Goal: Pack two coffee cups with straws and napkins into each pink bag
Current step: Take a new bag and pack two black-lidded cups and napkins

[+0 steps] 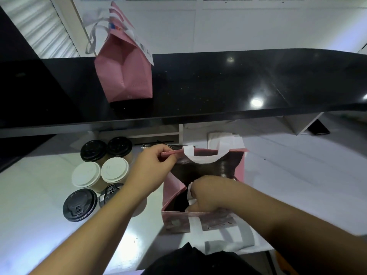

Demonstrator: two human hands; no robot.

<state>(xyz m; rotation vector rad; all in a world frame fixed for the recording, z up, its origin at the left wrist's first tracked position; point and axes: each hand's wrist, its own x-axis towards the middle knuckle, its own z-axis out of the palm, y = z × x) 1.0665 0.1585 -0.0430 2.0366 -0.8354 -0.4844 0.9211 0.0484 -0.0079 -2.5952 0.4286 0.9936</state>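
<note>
An open pink bag (239, 171) with white handles stands on the white counter in front of me. My left hand (156, 163) pinches its far rim at the left corner. My right hand (208, 193) grips the near rim and a white handle, pulling the mouth wide. The bag's inside is dark and I cannot tell what it holds. Several coffee cups sit to the left: two with black lids (93, 150) at the back, two with white lids (86, 174) in the middle, two with black lids (80, 204) at the front. A second pink bag (127, 76) stands closed on the black upper counter.
The black upper counter (218, 86) runs across the view above the white work surface (297, 175). Black straws (154, 143) lie behind the open bag. White napkins (222, 137) lie behind the bag. A dark phone (319, 129) lies far right.
</note>
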